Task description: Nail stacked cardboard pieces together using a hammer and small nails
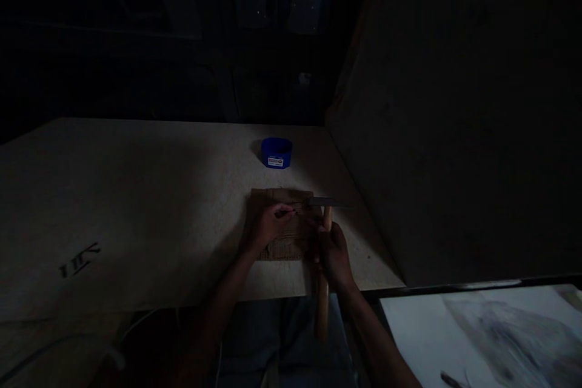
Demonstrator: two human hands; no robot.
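In the dim head view my right hand (334, 251) is wrapped round the wooden handle of a hammer (322, 309). The hammer's dark metal head points left, above the right side of a piece of corrugated cardboard (284, 248). My left hand (269, 227) is over the cardboard's left part, thumb and fingertips pinched together. A small dark thing (295, 211) shows at those fingertips, too small to name. The cardboard lies flat on the table near its front edge, its top partly torn to the ridges.
A blue plastic container (276, 153) with a white label stands behind the cardboard. The pale wooden table (136, 194) carries dark marks at left. A tall panel (454, 133) rises along the right. A white surface (409, 321) lies lower right, and a cable (50, 348) lower left.
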